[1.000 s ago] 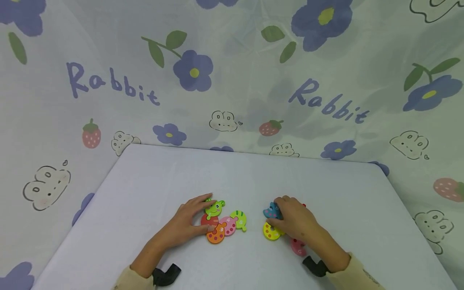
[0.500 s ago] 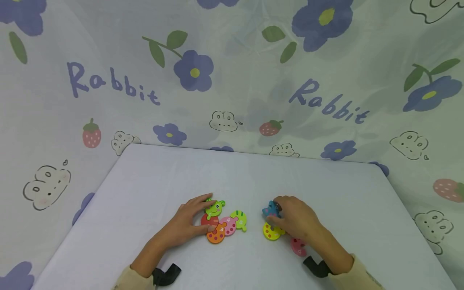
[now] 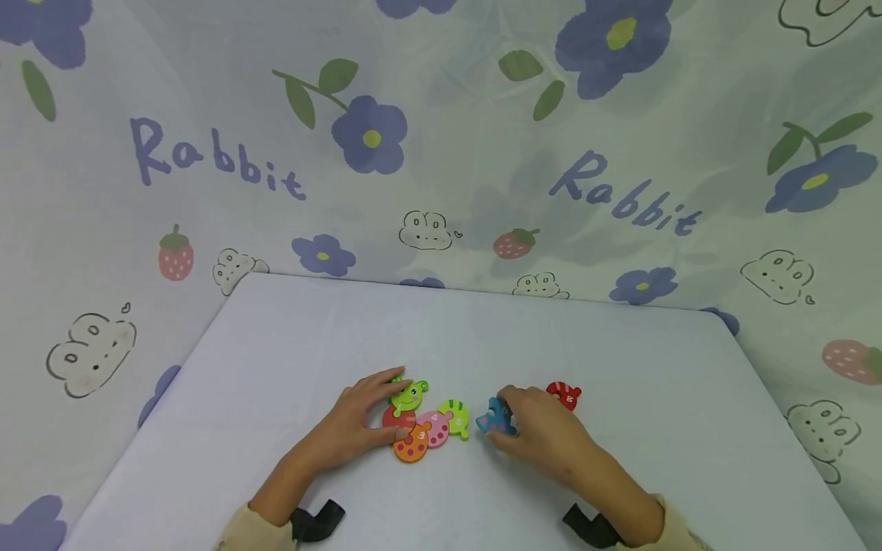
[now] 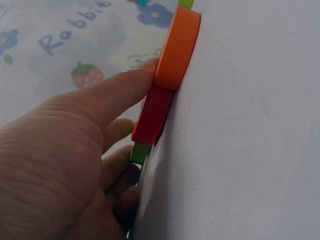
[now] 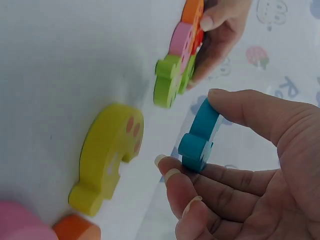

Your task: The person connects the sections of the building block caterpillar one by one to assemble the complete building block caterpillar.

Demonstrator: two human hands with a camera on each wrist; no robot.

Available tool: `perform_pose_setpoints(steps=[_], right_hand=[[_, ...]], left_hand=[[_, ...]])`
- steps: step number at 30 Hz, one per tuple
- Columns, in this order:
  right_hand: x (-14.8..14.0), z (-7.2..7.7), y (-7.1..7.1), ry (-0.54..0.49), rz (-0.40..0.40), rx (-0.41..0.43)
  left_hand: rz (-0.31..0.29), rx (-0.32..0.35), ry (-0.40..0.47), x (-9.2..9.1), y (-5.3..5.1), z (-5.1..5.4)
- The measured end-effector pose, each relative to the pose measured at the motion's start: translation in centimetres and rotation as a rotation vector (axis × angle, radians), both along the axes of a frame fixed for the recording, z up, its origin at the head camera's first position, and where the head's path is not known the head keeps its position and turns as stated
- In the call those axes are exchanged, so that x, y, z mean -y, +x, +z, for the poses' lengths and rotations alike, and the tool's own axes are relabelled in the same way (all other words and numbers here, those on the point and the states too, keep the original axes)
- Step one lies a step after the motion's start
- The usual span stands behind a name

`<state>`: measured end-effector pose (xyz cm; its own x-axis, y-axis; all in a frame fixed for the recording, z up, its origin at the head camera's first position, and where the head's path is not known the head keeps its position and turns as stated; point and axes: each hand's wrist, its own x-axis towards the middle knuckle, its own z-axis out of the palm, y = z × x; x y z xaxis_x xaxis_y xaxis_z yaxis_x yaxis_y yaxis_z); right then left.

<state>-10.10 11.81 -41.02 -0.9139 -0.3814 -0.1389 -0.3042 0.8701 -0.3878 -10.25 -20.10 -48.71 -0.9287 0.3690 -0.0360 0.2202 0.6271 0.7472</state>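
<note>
the blue piece [image 3: 494, 418] sits pinched between thumb and fingertips of the right hand [image 3: 547, 432], jutting past their tips toward the striped green piece [image 3: 455, 418]; whether it touches the table [image 3: 441, 337] is hard to tell. the left hand [image 3: 351, 425] lies with fingers extended and apart, its thumb touching the orange piece [image 3: 411, 447]. a striped red piece [image 3: 566, 393] lies beyond the right hand.
</note>
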Motion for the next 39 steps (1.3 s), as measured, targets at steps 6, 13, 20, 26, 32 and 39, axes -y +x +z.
perform_pose_setpoints(steps=[6, 13, 20, 26, 32, 39], right_hand=[[1.5, -0.7, 0.8, 0.013, 0.055, -0.011], [3.5, -1.9, 1.0, 0.108, 0.063, -0.036], [4.1, -2.4, 1.3, 0.162, 0.075, -0.086], [4.3, -3.0, 1.4, 0.193, 0.08, -0.107], [4.2, -3.5, 1.5, 0.193, 0.083, -0.128], [2.9, -3.0, 1.5, 0.131, 0.096, -0.099]], left_hand=[[-0.005, -0.012, 0.0, 0.0, 0.0, -0.1], [-0.017, -0.02, 0.017, 0.1, 0.0, -0.2], [-0.021, -0.03, 0.017, 0.2, -0.2, -0.3], [-0.013, -0.03, 0.018, 0.2, -0.1, -0.3], [-0.014, -0.031, 0.023, 0.2, -0.1, -0.3], [-0.011, -0.016, 0.023, 0.2, 0.0, -0.3]])
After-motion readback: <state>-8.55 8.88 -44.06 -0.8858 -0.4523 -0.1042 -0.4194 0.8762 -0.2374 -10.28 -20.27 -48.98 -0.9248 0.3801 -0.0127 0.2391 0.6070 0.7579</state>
